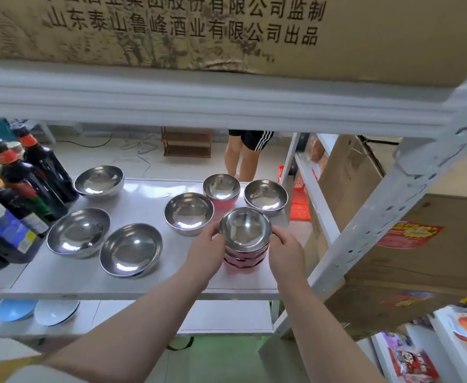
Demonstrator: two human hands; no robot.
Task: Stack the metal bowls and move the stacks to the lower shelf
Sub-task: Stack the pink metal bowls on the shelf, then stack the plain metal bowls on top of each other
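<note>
Metal bowls nested into a red-sided stack (pixel 245 244) sit on the white shelf (pixel 61 275) between the left hand (pixel 202 246) and the right hand (pixel 287 251), whose fingers press against opposite sides of the stack at its upper rims. Just beyond the grip stand three single bowls (pixel 189 212), one with a red outside (pixel 221 189); well out to the left-hand side lie three wider bowls (pixel 131 248), with dark sauce bottles (pixel 37 172) past them.
</note>
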